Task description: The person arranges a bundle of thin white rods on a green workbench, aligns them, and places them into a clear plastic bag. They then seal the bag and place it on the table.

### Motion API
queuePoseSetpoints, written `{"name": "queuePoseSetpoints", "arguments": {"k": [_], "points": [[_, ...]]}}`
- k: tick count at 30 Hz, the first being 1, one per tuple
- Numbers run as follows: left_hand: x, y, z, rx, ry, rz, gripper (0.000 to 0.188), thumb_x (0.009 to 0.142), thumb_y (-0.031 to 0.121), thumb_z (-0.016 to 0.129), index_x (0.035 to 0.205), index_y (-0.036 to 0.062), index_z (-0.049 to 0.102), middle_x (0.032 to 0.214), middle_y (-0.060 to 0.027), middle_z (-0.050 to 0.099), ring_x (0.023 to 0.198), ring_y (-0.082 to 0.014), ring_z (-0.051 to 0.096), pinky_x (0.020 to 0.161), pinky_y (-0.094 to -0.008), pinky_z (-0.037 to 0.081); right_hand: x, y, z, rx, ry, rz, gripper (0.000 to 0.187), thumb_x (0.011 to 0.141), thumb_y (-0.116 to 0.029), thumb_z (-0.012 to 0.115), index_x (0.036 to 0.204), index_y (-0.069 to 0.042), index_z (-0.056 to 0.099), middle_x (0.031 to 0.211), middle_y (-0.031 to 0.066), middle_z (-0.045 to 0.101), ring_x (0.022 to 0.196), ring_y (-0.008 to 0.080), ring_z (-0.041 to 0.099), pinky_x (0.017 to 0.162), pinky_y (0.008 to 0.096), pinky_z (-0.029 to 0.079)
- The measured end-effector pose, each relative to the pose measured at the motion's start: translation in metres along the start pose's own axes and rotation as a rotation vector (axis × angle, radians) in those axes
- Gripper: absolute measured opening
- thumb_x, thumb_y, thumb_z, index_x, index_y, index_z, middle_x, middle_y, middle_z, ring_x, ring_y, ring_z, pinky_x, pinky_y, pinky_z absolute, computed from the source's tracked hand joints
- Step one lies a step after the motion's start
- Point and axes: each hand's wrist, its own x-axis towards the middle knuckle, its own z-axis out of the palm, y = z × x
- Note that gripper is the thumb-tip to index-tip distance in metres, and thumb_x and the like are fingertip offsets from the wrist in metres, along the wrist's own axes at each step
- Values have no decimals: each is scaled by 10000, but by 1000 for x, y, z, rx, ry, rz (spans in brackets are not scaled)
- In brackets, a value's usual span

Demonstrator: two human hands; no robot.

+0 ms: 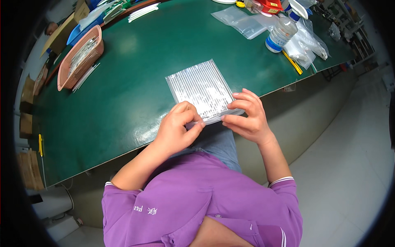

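A clear plastic bag [199, 84] lies at the near edge of the green table, with a flat row of thin, pale sticks showing through it. Its open-looking near end hangs slightly over the edge towards me. My left hand [179, 125] pinches that near end between thumb and fingers, at its left side. At the near right corner, my right hand [249, 115] holds the bag's edge, its thumb below and its fingers bent over the side. What the sticks are made of cannot be made out.
On the green table [115, 103], a pink basket [96, 51] of thin sticks stands left, loose sticks beside it. White sticks [143, 12] lie at the back. A spray bottle [282, 33], plastic bags [242, 22] and a yellow pen-like tool [293, 64] are at right.
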Motion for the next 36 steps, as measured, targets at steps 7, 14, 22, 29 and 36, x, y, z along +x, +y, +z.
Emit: {"name": "queuePoseSetpoints", "arguments": {"k": [7,14,22,29,36], "points": [[4,-1,-4,-116,-44,-116,82,835,57,733,827,10,666,871,-47,586,768,-135,540,648,-274,420,-6,-13,18,-173,69,-80,103,804,-190,737,892,-244,727,1168,-30,630,1221,192,559,1071,466,454],[0,0,2,-30,18,-80,95,802,57,750,819,15,666,872,-64,593,770,-173,561,652,-304,442,-12,-25,14,-95,-43,21,204,726,-270,814,885,-184,720,1138,-4,650,1195,223,578,1069,474,437],[13,13,5,312,57,308,199,675,48,807,798,69,652,872,-67,602,788,-274,595,651,-389,471,-7,-19,1,-37,1,338,231,686,-164,832,876,-138,704,957,-6,645,1008,217,629,878,395,453],[10,9,7,298,65,357,192,687,34,801,802,64,649,848,-57,605,781,-264,594,643,-393,468,-3,-10,-8,-72,-26,166,194,695,-144,811,847,-141,691,930,-12,626,1021,221,625,923,435,458],[8,5,8,262,65,351,172,725,33,795,810,54,647,831,-64,606,774,-261,587,648,-386,469,2,-3,-4,-50,-23,98,174,720,-122,788,851,-137,674,946,4,625,1054,236,623,972,448,466]]}}
